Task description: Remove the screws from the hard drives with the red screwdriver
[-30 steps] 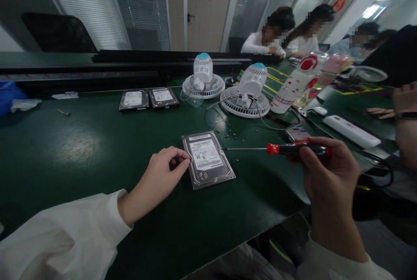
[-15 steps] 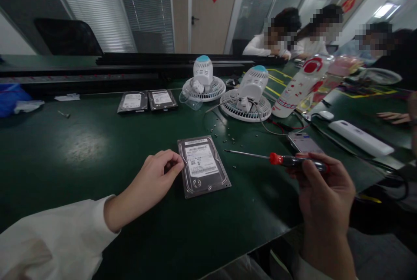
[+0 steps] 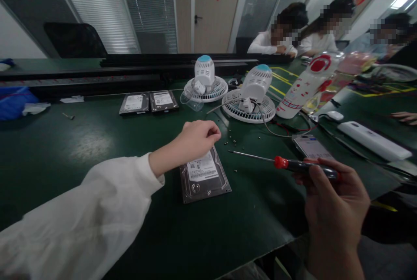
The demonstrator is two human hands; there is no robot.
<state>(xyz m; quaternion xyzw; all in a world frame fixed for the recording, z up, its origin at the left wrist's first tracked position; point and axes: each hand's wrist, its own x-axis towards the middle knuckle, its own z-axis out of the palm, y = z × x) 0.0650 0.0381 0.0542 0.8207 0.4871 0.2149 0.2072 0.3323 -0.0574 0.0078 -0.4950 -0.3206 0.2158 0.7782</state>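
Note:
A hard drive [image 3: 205, 180] lies label up on the green table, its far part hidden under my left hand [image 3: 199, 140]. The fingers of that hand are pinched together just past the drive's far edge; whatever they hold, if anything, is too small to make out. Several tiny screws [image 3: 233, 142] are scattered right of the fingertips. My right hand [image 3: 332, 193] is wrapped round the handle of a red and black screwdriver [image 3: 293, 165]. Its thin shaft points left, the tip apart from the drive and near the loose screws.
Two more hard drives [image 3: 134, 103] lie side by side farther back. Two white fans [image 3: 249, 106] rest face down behind the screws. A patterned bottle [image 3: 302, 87], a phone [image 3: 312, 146] and a white power strip [image 3: 374, 140] are on the right. People sit across the table.
My left hand has moved from the drive's left edge up and right, over its far part toward the screws. The screwdriver stays in my right hand, nearly still; the view has shifted slightly.

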